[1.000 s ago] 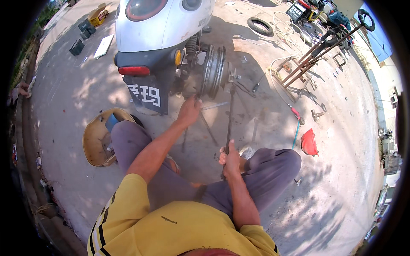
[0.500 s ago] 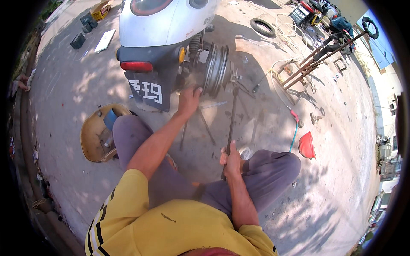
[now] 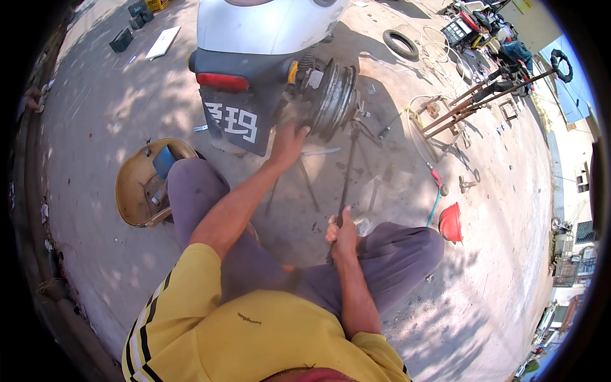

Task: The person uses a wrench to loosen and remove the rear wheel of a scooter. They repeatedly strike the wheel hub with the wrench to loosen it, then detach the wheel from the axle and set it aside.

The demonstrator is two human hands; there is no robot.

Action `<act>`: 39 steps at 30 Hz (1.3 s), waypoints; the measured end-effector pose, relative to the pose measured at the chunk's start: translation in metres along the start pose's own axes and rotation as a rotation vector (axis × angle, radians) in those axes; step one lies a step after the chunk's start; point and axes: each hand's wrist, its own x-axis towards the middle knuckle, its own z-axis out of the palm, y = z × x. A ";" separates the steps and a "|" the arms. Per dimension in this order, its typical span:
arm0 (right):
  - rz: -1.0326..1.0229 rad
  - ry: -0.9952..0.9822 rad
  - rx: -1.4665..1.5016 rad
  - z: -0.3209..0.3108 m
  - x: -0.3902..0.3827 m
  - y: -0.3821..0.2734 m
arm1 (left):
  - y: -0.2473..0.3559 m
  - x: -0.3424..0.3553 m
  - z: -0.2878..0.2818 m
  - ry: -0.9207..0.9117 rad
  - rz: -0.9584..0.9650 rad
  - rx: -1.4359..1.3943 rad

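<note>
Lying well left of the left grip, a tan basin (image 3: 130, 194) is partly covered by the person's left knee (image 3: 198, 184); a blue piece (image 3: 164, 162) shows inside it, the smaller contents hard to make out. Beyond the left grip, slightly leftward, stands a white scooter (image 3: 273, 25), its top cut off by the picture's edge. The left hand (image 3: 287, 145) reaches up to the lower left side of a bare metal wheel (image 3: 340, 95), which sits just beyond its fingertips; most fingers are hidden, so I cannot tell whether they grasp anything. To the right and nearer the body, the right hand (image 3: 344, 237) is clenched around a long dark bar (image 3: 347, 178). Its far end reaches close to the wheel's right side, though contact cannot be told; its near end is lost against the trousers. Just right of this grip, a pale object (image 3: 365, 227) is too small to identify. Farther right sits a red bowl-shaped piece (image 3: 450, 223).
</note>
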 end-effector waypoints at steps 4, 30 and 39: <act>-0.008 -0.016 -0.019 -0.007 0.004 0.000 | 0.056 0.005 -0.005 0.025 0.009 -0.109; -0.146 0.026 -0.122 -0.016 -0.014 0.011 | 0.043 0.019 0.003 -0.002 -0.006 -0.103; -0.307 0.046 -0.059 -0.007 -0.024 0.023 | 0.034 0.028 0.007 0.020 0.019 0.025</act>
